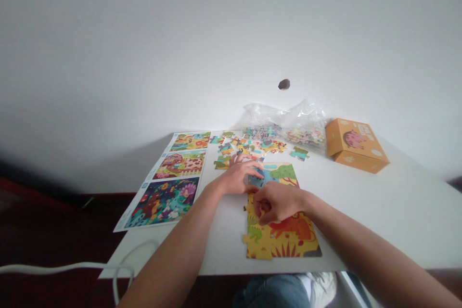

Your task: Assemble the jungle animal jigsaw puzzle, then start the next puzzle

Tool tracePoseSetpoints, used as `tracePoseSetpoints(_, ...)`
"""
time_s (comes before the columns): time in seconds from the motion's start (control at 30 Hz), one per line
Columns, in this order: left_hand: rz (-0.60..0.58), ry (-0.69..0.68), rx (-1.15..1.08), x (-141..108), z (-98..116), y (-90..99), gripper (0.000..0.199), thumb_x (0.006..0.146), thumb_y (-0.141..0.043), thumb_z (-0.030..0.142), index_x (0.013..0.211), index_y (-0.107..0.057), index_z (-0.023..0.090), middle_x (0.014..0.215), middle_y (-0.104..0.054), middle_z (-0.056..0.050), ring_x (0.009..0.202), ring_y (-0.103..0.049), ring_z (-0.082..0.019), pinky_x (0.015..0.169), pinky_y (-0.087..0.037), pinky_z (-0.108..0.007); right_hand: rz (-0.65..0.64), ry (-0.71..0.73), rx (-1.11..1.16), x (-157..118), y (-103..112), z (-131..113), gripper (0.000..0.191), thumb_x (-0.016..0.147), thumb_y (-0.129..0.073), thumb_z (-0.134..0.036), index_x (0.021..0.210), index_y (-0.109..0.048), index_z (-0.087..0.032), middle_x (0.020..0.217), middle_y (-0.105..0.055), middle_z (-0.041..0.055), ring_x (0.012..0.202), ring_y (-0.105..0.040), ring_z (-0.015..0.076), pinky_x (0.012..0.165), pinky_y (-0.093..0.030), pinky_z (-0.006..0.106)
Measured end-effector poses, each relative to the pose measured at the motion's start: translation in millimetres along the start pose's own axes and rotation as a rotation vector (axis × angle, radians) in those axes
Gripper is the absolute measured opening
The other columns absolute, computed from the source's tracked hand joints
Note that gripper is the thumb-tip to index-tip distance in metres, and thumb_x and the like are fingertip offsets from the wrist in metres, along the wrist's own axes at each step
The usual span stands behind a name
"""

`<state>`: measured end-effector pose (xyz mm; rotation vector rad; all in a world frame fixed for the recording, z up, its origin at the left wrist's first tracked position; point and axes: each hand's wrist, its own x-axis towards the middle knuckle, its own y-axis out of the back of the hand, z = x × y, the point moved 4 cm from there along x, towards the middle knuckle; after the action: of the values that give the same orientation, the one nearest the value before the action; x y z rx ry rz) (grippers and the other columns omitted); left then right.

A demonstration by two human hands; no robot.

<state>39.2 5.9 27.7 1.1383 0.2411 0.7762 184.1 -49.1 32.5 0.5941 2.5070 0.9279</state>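
Observation:
A partly joined jigsaw [294, 238] lies on the white table, showing a red-orange animal on yellow ground and a blue and green upper part. My left hand [240, 176] rests with spread fingers at the jigsaw's upper left, touching the blue part. Just right of it, my right hand [276, 202] is over the middle of the jigsaw, its fingers curled down onto the yellow part; whatever is under the fingertips is hidden. Loose puzzle pieces [276, 146] are scattered behind my hands, and a single green and teal piece [300, 153] lies to their right.
A sheet with three printed pictures [180, 166] lies at the left. Clear plastic bags of pieces [305, 132] sit against the wall, beside an orange box [357, 144] at the right. A white cable [72, 266] crosses the table's front left corner [111, 272].

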Motion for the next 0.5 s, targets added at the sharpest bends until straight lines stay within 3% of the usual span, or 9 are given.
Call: tracePoseSetpoints(0.5, 0.004, -0.012, 0.002, 0.5, -0.9, -1.2, 0.030, 0.073, -0.080, 0.038, 0.102, -0.077, 0.034, 0.128, -0.066, -0.001, 0.135, -0.040, -0.032, 0.117, -0.018, -0.053, -0.015, -0.015, 0.014, 0.5, 0.0, 0.8, 0.020, 0.074, -0.075, -0.033, 0.083, -0.069, -0.016, 0.060, -0.059, -0.0043, 0.053, -0.051, 0.0083, 0.051, -0.032, 0.019)
